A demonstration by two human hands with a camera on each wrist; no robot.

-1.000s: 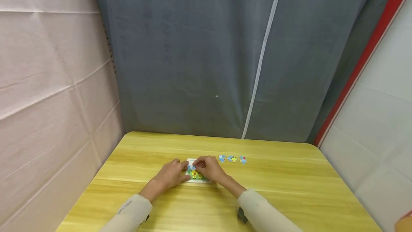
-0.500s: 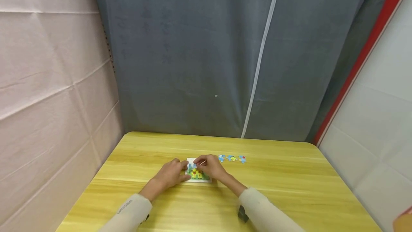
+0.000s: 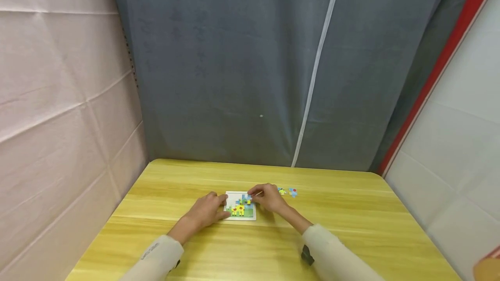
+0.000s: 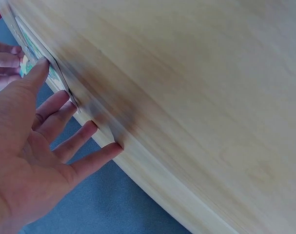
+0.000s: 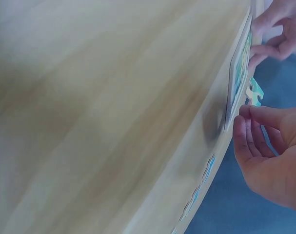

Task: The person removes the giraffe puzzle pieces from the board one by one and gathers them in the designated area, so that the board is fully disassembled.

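A blue puzzle piece is pinched in the right hand over the puzzle tray; the tray's left edge is steadied by the flat left hand; two loose pieces lie just right on the surface.

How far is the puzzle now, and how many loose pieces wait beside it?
The lower rows of the puzzle tray look filled. The right hand pinches a blue piece at the tray's upper right; the left hand steadies the tray's left edge. Two loose pieces wait on the table.
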